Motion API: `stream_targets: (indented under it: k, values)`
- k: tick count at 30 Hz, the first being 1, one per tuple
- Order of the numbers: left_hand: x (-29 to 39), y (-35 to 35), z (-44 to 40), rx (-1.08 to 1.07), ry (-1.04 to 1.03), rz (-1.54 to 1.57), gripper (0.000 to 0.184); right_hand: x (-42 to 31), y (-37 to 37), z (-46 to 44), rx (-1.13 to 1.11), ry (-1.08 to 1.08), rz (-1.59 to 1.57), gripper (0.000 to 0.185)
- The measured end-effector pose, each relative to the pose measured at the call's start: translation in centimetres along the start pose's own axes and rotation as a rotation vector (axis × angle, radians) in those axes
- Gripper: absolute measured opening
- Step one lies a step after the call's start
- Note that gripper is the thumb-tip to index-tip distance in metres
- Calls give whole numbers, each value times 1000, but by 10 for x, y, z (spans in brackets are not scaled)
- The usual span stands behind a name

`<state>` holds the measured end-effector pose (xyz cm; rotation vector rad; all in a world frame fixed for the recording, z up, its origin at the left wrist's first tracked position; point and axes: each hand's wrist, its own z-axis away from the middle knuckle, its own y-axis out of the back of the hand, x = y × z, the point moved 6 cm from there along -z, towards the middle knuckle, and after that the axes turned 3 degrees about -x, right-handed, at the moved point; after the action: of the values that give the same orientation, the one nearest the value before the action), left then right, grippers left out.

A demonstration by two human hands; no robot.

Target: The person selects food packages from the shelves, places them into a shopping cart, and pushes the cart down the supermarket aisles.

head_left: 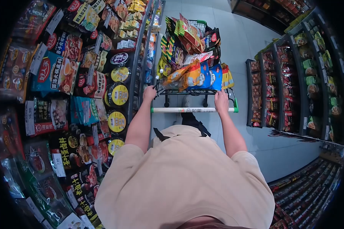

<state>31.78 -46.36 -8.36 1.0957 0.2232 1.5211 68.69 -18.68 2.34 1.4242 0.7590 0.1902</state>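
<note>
Fingers point(219, 94): left hand point(149, 93) and right hand point(221, 102) curled at rear corners, apparently for balanced control; pinch cannot be told.
Handle point(187, 110): just behind fingers.
Cart point(199, 25): ahead of fingers.
Packets point(198, 59): ahead, heaped, retained by cart.

Glossy plastic packets point(216, 76), metal-wire cart point(198, 92), smooth handlebar point(168, 110), matt cloth shirt point(187, 175), smooth floor tiles point(271, 152).

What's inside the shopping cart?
Lots of bags are piled in the shopping cart: blue bags and an orange bag at the near end, red-and-green packets toward the far end. They cover the bottom, so anything underneath can't be seen.
</note>
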Motion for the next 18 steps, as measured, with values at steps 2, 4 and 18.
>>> stream_targets:
  k: [2, 4, 18]
  values:
    - [-1, -7, 28, 17, 26, 1, 35, 13, 7, 17, -12, 7, -10, 29]
    - [0, -11, 53, 43, 12, -17, 36, 23, 11, 32, -23, 14, -13, 29]
    - [-36, -39, 171, 126, -62, -27, 33, 52, 33, 140, 1, -4, -60, 29]
